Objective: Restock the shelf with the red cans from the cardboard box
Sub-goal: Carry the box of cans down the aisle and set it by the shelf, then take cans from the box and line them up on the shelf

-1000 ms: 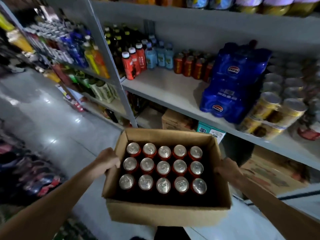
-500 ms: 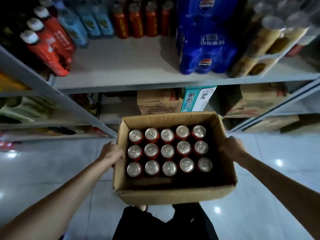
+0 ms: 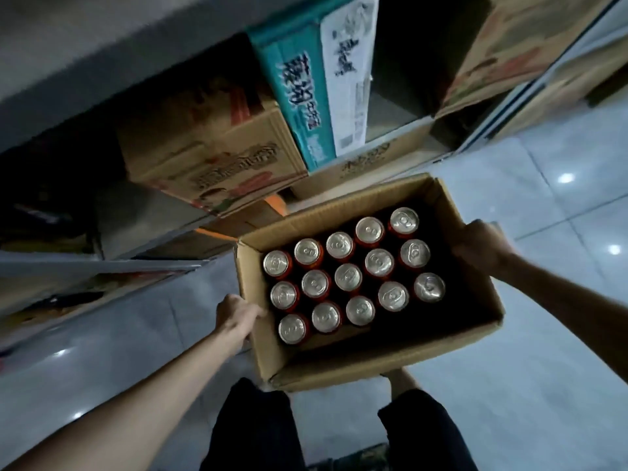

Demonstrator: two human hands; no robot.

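An open cardboard box [image 3: 343, 367] hangs low above the tiled floor, tilted clockwise in view. Inside stand several red cans [image 3: 348, 277] with silver tops, in three rows. My left hand [image 3: 238, 316] grips the box's left wall near its near corner. My right hand [image 3: 481, 246] grips the right wall at its far end. The shelf with the stocked red cans is out of view; only the underside of a grey shelf board [image 3: 102, 39] shows at the top left.
Under the shelf sit a brown printed carton [image 3: 217, 154], a teal and white carton [image 3: 323, 79] and more brown cartons [image 3: 509, 45] to the right. Glossy pale floor tiles [image 3: 543, 334] spread right and left. My dark-trousered legs [image 3: 251, 426] are below the box.
The view has dropped from the stocked shelf to the bottom shelf and floor. The box has come down and turned clockwise, still held by both hands.
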